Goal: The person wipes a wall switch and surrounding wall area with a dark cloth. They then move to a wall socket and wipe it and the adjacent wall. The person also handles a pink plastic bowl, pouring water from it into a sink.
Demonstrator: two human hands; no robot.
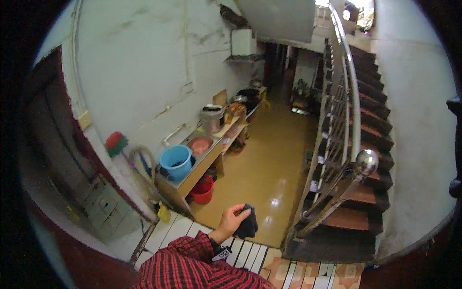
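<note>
My left hand (pixel 231 221), in a red and black striped sleeve, pinches a dark folded cloth (pixel 247 222) between thumb and fingers. The cloth hangs over the edge where white tile strips meet the shiny yellowish floor (pixel 267 169). A dark band with a small tag bearing a printed code (pixel 221 254) is at the wrist. My right hand is out of view. Ahead on the left, a blue plastic bucket (pixel 175 162) stands on a sink counter (pixel 213 153), beside a pink basin (pixel 200 145). Beneath the counter is a red bucket (pixel 203 191).
A staircase (pixel 364 195) with a metal handrail (pixel 352 83) and round newel knob (pixel 367 162) rises at the right. A doorway (pixel 61 144) is at the left. A yellow plastic bottle (pixel 164 213) stands near the counter's end. Pots and a lidded container (pixel 212 119) are farther along.
</note>
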